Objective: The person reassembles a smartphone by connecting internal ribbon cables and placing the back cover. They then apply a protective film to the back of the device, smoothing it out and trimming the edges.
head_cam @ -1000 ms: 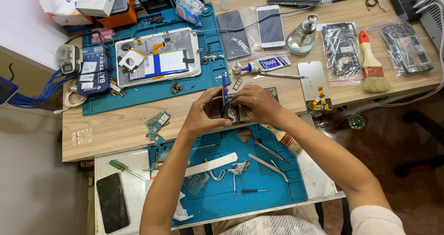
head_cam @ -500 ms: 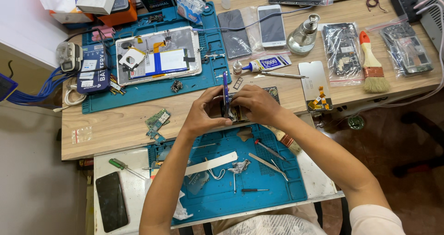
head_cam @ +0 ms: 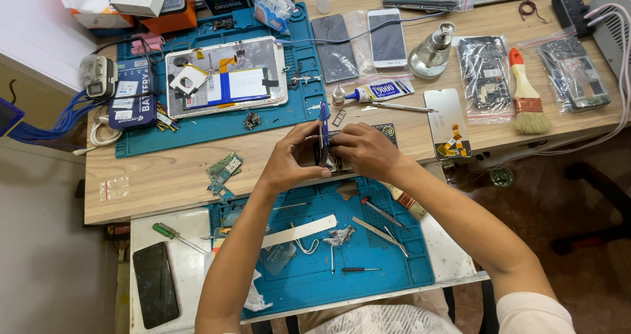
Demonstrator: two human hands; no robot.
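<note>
Both hands meet over the near edge of the light wooden workbench [head_cam: 164,176], above the gap to the nearer white table [head_cam: 167,232].

Left hand [head_cam: 289,163]: fingers curled shut around the left end of a small dark phone body [head_cam: 342,151], held flat between the two hands. Thumb lies on top.

Right hand [head_cam: 368,151]: fingers closed on a slim blue-handled screwdriver [head_cam: 324,131], held upright, tip down on the phone body. The same hand covers the right part of the phone; how much of it those fingers pinch, cannot tell.

Near side, under the forearms: blue silicone repair mat [head_cam: 394,268] on the white table. On it lie metal tweezers [head_cam: 380,232], a red-tipped screwdriver [head_cam: 382,212], a small black screwdriver [head_cam: 360,269] and a white plastic strip [head_cam: 299,231]. Left of the mat: green-handled screwdriver [head_cam: 169,234] and a black smartphone lying face up [head_cam: 156,284].

Far side: second blue mat [head_cam: 197,127] bearing an opened white tablet [head_cam: 227,76] with blue tape across it. Small green circuit boards [head_cam: 222,173] lie just near of that mat.

Far right: white smartphone [head_cam: 387,37], glass dispenser bottle with metal top [head_cam: 433,54], glue tube [head_cam: 376,92], wooden brush with orange handle [head_cam: 526,97], bagged phone parts [head_cam: 485,74].
</note>
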